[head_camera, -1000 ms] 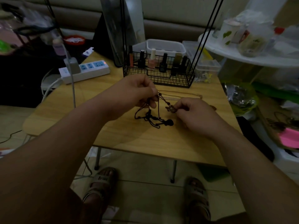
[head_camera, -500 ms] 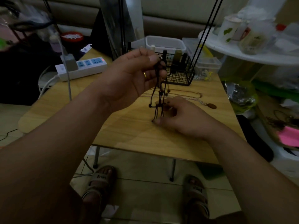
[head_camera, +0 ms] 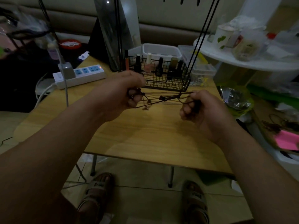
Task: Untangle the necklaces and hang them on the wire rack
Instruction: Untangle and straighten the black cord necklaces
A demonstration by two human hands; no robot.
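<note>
A dark cord necklace (head_camera: pixel 161 98) with small beads and a dangling pendant is stretched taut between my two hands, just above the wooden table (head_camera: pixel 153 138). My left hand (head_camera: pixel 127 92) is closed on its left end. My right hand (head_camera: pixel 197 107) is closed on its right end. Several strands run between the hands and cross near a bead in the middle. The black wire rack (head_camera: pixel 168 78) stands right behind the cords, its basket holding nail polish bottles, with thin black rods (head_camera: pixel 202 38) rising out of the frame.
A white power strip (head_camera: pixel 80 76) with a plugged adapter lies at the table's back left. White plastic boxes (head_camera: pixel 161 51) stand behind the rack. A cluttered white shelf (head_camera: pixel 252 62) and bags crowd the right side. My sandalled feet show below the table edge.
My left hand came down from its raised position and both hands moved apart, pulling the cord from a vertical hang into a taut horizontal stretch.
</note>
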